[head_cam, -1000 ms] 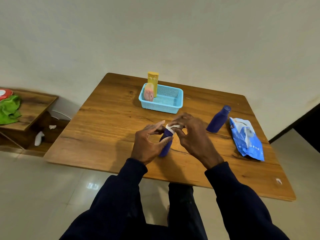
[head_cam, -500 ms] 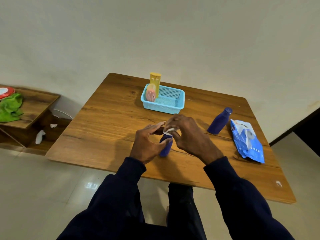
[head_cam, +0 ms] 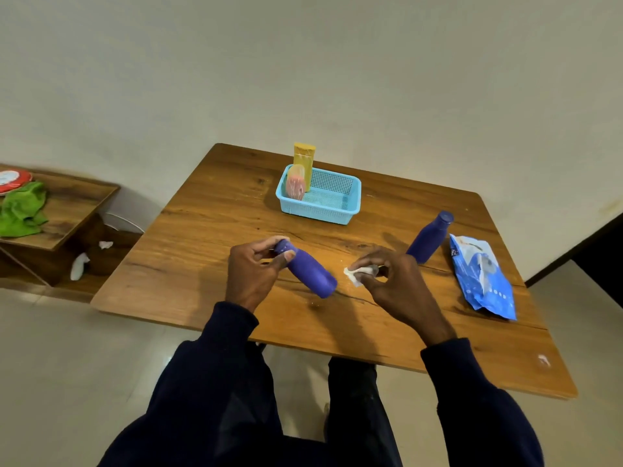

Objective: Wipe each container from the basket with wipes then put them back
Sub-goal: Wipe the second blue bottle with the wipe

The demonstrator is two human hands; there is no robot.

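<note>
My left hand [head_cam: 252, 269] grips a blue bottle [head_cam: 312, 273] by its cap end and holds it tilted above the wooden table [head_cam: 209, 237], base pointing right. A little to its right, my right hand [head_cam: 391, 281] pinches a small crumpled white wipe [head_cam: 354, 275], apart from the bottle. A second blue bottle [head_cam: 428, 238] stands on the table further right. The light blue basket [head_cam: 320, 210] sits at the back, holding a yellow container [head_cam: 304, 161] and a pink one [head_cam: 295, 186].
A blue wipes pack [head_cam: 482, 276] lies on the table's right side. A low wooden shelf [head_cam: 67, 210] at the left carries a green cloth [head_cam: 22, 210] and a red lid, with white scraps on the floor below it.
The hands have parted. My left hand tipped the bottle from upright to slanted and lifted it; my right hand drew the wipe off the cap and away to the right.
</note>
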